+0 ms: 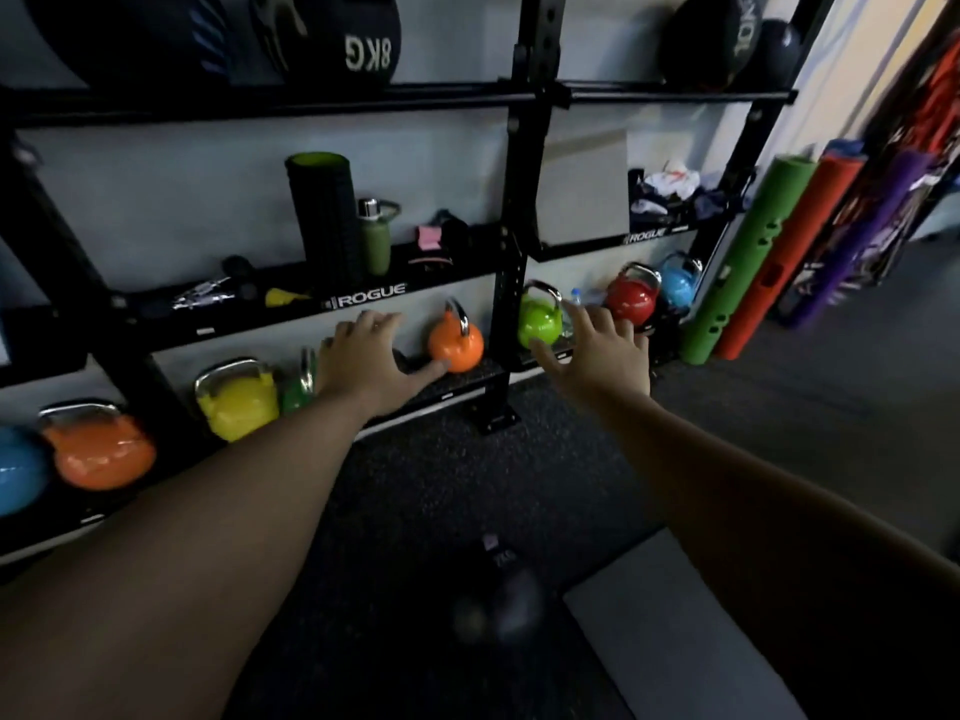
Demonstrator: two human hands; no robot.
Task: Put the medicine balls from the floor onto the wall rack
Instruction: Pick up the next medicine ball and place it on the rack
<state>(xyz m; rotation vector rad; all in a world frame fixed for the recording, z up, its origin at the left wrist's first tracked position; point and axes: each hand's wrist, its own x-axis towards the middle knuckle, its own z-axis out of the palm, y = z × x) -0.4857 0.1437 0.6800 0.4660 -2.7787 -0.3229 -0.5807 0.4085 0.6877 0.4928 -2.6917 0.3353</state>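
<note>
1. Open gap on top rail (467, 96), upper centre, between 8KG ball (332, 39) and black upright (535, 44).
2. Kettlebells (454, 345) crowd bottom shelf.
3. Dark floor (441, 485) at centre frame clear.

Dim, motion-blurred, dark warped edges

Head view, close, tilted down toward wall rack (530, 210) and floor (431, 491).

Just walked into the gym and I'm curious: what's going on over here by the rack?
A person stands facing the wall rack, both arms stretched forward. The left hand and right hand are open and empty. Medicine balls, including one marked 8KG, already sit on the top shelf. A dark blurred ball still lies on the floor below the arms, untouched.
</note>
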